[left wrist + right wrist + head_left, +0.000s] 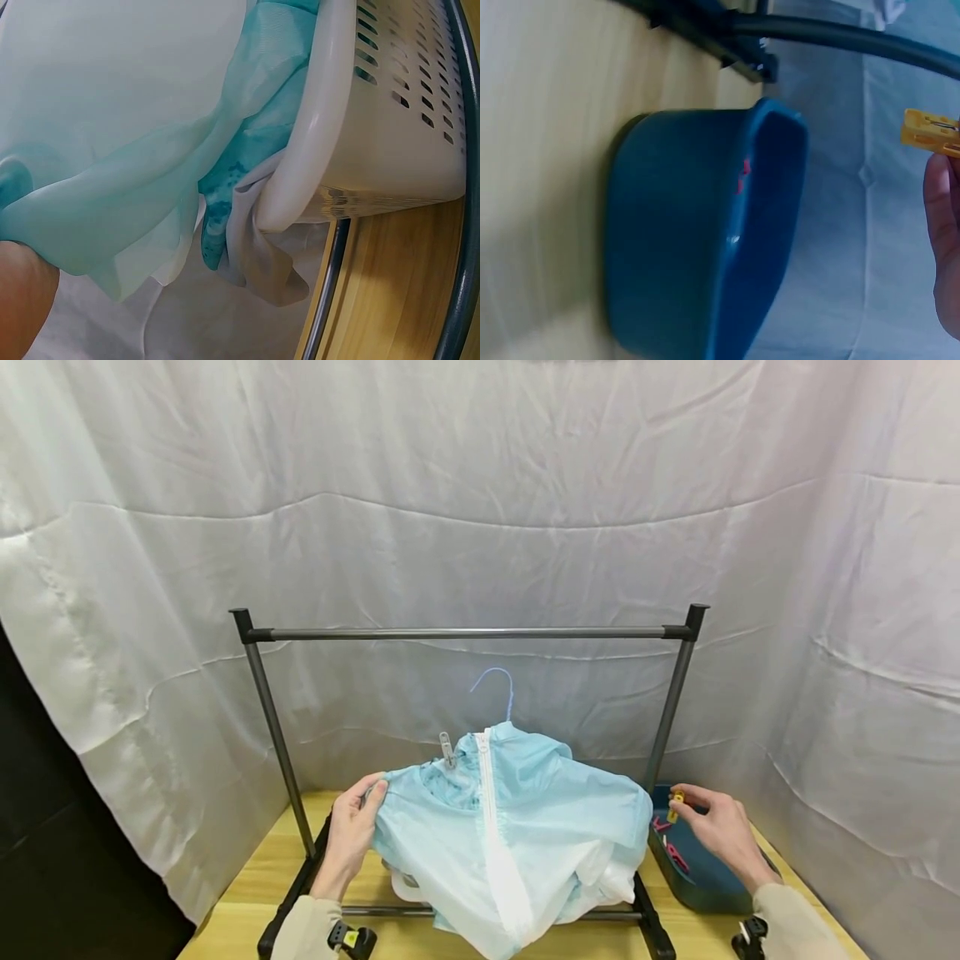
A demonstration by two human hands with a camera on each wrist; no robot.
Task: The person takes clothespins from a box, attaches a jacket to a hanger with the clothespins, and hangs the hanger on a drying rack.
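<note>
Pale-blue zip jacket [517, 810] on its hanger, one grey peg [446, 748] clipped left of the zip. My left hand [350, 835] grips its left shoulder; right hand [720, 831] pinches yellow peg [677, 802] right of it, unclipped. Rail [465, 632] above the jacket bare.

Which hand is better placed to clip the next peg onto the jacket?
The right hand, probably: it already pinches a yellow clothespin above the blue tub. The left hand grips the light blue jacket at its shoulder edge, holding it steady.
</note>
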